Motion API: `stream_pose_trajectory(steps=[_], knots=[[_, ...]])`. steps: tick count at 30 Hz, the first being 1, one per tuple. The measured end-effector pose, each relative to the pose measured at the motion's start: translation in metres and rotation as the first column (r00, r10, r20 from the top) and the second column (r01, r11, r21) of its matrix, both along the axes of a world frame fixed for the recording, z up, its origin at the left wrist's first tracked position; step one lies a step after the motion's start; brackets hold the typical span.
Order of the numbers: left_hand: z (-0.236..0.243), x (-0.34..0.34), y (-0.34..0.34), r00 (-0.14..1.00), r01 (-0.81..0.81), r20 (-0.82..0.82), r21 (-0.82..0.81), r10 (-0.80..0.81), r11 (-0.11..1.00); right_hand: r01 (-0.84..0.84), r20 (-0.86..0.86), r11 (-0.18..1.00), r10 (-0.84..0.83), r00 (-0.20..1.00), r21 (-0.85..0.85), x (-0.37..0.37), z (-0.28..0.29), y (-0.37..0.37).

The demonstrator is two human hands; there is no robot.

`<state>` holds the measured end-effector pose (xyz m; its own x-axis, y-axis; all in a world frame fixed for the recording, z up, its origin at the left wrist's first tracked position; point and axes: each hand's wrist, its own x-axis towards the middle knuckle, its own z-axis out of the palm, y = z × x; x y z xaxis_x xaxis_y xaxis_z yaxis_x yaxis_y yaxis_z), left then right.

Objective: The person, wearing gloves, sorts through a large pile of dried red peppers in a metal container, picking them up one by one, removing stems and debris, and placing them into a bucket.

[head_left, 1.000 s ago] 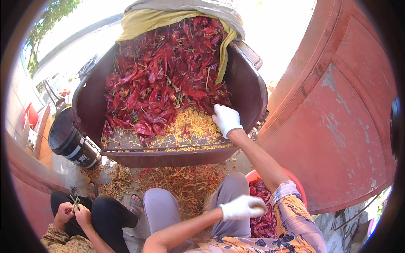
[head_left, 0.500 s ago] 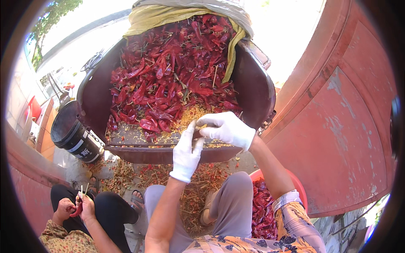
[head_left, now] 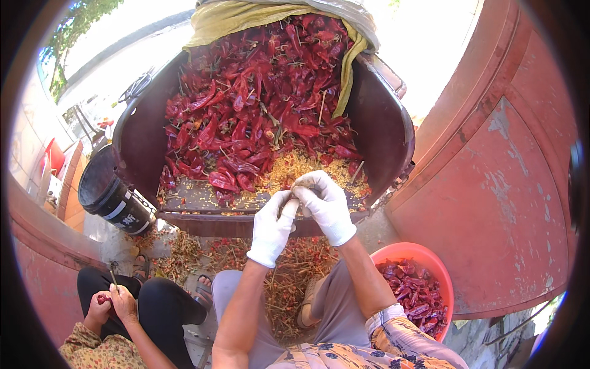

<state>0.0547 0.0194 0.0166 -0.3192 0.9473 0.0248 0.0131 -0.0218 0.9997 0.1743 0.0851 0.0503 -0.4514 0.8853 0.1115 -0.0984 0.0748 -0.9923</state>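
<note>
Both forearms rose from the lower edge, and the white-gloved left hand [head_left: 272,226] and right hand [head_left: 326,205] met fingertip to fingertip over the front edge of the dark cart [head_left: 142,132]. Fingers were pinched together; what they gripped could not be told. The red chilli heap [head_left: 258,104] filled the cart's middle and rear, with yellow seeds [head_left: 295,169] near its front edge.

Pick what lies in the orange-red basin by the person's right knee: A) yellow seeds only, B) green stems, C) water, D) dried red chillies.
D: the orange-red basin holds a heap of dark dried red chillies, like those piled in the big dark trough above the gloved hands.
</note>
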Motion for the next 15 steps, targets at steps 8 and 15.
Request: stream_pose_trajectory(steps=[8, 15], knots=[[-0.003, -0.004, -0.005, 0.989, 0.138, 0.065, -0.016, -0.137, 0.99, -0.346, -0.417, 0.839, 0.16, 0.895, -0.419, 0.012, -0.022, 0.011], [0.001, -0.009, -0.005, 0.869, 0.263, 0.425, 0.035, -0.253, 0.964, -0.314, -0.53, 0.829, 0.025, 0.847, -0.463, 0.01, -0.02, 0.0]])
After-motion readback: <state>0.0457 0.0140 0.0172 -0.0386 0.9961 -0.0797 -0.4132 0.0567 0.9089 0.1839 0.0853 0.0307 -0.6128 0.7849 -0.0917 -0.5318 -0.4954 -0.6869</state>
